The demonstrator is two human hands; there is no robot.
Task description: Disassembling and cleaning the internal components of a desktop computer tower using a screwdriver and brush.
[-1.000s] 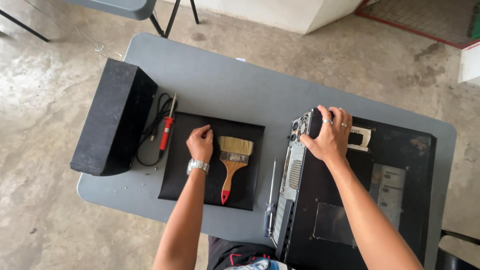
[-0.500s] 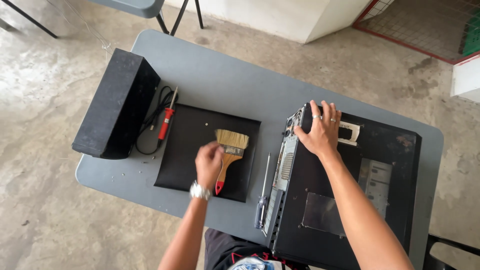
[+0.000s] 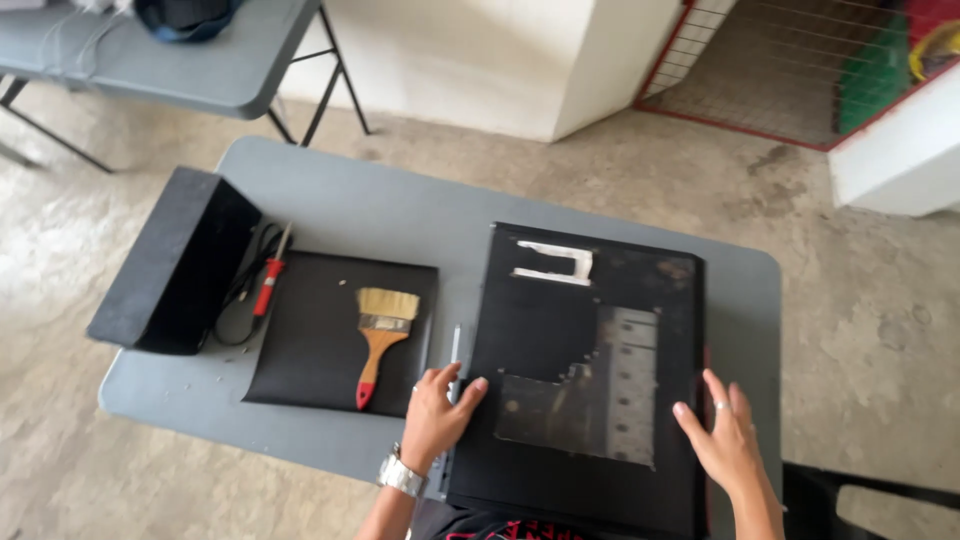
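Both my hands rest flat and open on the big black computer case (image 3: 590, 370), my left hand (image 3: 437, 418) at its left edge and my right hand (image 3: 725, 440) at its right edge, holding nothing. It lies flat between them, its long side pointing away from me, on the grey table (image 3: 400, 210). Left of it sit a screwdriver (image 3: 455, 350), a paintbrush (image 3: 380, 335) on a black mat (image 3: 310, 340) and a black box (image 3: 170, 265), with bare concrete floor (image 3: 860, 300) all around.

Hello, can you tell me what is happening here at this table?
A person stands at a grey folding table with both hands on a black computer case lying flat. The left hand rests at its left edge, the right hand at its right edge. A paintbrush lies on a black mat beside it.
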